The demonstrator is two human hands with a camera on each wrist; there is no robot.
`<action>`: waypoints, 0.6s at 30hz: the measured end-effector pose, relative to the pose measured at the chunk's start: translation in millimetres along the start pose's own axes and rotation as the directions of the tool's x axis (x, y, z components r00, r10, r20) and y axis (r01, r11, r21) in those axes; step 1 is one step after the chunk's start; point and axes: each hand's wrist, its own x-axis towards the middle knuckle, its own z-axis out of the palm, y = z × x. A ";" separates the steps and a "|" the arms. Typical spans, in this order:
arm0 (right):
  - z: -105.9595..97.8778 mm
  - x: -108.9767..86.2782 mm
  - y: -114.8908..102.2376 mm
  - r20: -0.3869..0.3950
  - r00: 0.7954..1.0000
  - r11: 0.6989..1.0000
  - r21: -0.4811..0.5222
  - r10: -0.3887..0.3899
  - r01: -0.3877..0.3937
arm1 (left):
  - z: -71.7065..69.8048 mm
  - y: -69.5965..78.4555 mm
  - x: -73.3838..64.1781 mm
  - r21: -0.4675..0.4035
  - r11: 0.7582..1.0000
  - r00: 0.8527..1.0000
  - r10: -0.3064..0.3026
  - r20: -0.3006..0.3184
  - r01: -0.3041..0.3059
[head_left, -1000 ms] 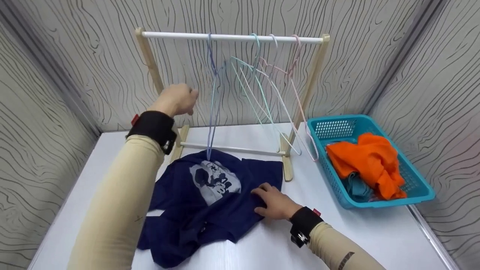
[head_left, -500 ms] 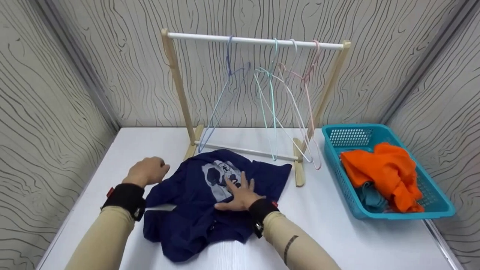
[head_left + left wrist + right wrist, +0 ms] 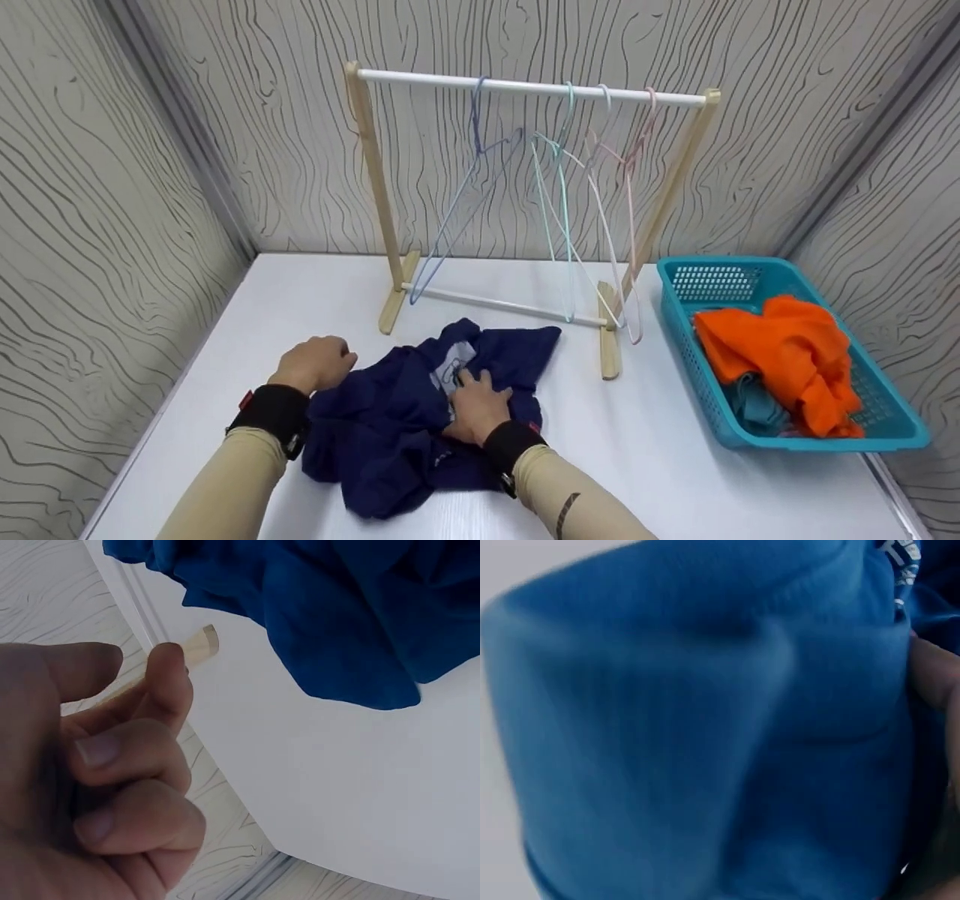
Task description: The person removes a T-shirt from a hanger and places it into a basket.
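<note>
A navy T-shirt (image 3: 390,420) lies crumpled on the white table, its grey print partly folded out of sight. My right hand (image 3: 480,405) is on its front, fingers spread and bent into the gathered cloth. In the right wrist view, raised folds of the shirt (image 3: 630,750) fill most of the picture and only the thumb side of the hand (image 3: 937,682) shows. Beside the shirt's left edge is my left hand (image 3: 315,363), holding nothing. The left wrist view shows its fingers (image 3: 135,757) loosely curled, apart from the cloth.
Behind the shirt stands a wooden rack with a white bar (image 3: 525,87). A blue hanger (image 3: 442,225) hangs towards its left, and a mint, a white and a pink hanger (image 3: 631,225) towards its right. At right, a teal basket (image 3: 825,444) holds an orange garment (image 3: 795,360) and teal cloth.
My left hand has come down from near the blue hanger to beside the shirt. My right hand has moved from the right sleeve onto the print, and the shirt is more bunched.
</note>
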 end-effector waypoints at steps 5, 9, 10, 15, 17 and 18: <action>-7.0 1.8 14.0 -0.041 0.998 0.998 -0.041 -0.040 0.039 | -0.7 4.1 3.7 0.012 1.000 1.000 0.009 0.011 -0.009; -9.0 0.7 33.4 -0.073 0.994 0.997 -0.006 -0.080 0.080 | -1.2 6.2 6.0 0.015 1.000 0.999 0.027 0.025 -0.028; -9.8 0.0 38.7 -0.070 0.994 0.996 0.008 -0.084 0.085 | -1.3 7.4 6.6 0.016 0.999 0.999 0.033 0.030 -0.034; -13.6 -6.2 59.8 0.000 0.993 0.993 0.009 -0.119 0.119 | -1.8 12.0 11.1 0.021 0.998 0.998 0.050 0.046 -0.051; -15.7 -9.1 65.7 0.005 0.989 0.989 -0.002 -0.150 0.150 | -2.6 14.3 12.3 0.023 0.998 0.997 0.057 0.050 -0.058; -17.1 -10.5 70.1 -0.006 0.985 0.985 -0.005 -0.175 0.175 | -2.6 15.5 12.9 0.024 0.998 0.997 0.062 0.050 -0.063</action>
